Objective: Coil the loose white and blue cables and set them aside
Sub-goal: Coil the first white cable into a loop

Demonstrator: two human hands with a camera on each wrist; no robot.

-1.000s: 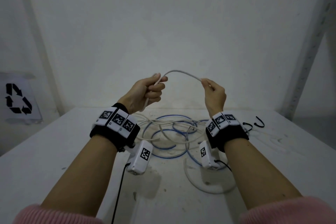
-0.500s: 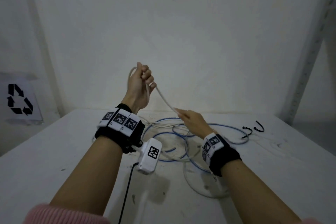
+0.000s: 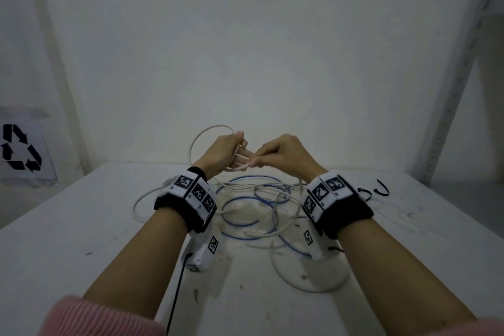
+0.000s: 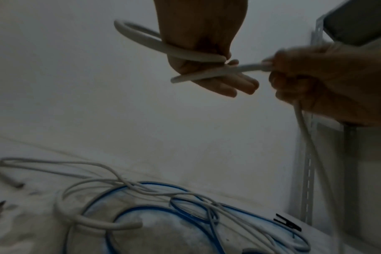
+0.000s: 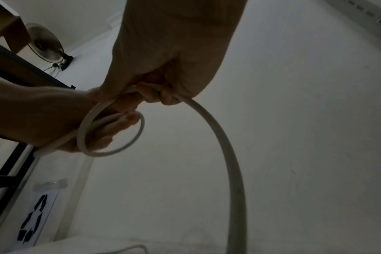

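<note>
Both hands are raised above the table, close together. My left hand (image 3: 229, 154) holds a small loop of the white cable (image 3: 203, 133), its fingers curled round the strands; the loop (image 4: 150, 39) arcs up and to the left. My right hand (image 3: 275, 153) pinches the same white cable (image 4: 248, 67) right beside the left fingers, and the cable (image 5: 224, 144) hangs from its fist down to the table. Below lies a loose tangle of white cable (image 3: 305, 285) and blue cable (image 3: 245, 236), also in the left wrist view as the blue cable (image 4: 154, 208).
The white table (image 3: 81, 240) stands against a white wall. Two small black hooks (image 3: 380, 191) lie at the back right. A recycling sign (image 3: 20, 151) hangs on the left and a metal upright (image 3: 450, 106) rises on the right.
My right hand came up from low over the tangle to meet the left hand. The left hand dropped a little, and a round loop of white cable now stands from it.
</note>
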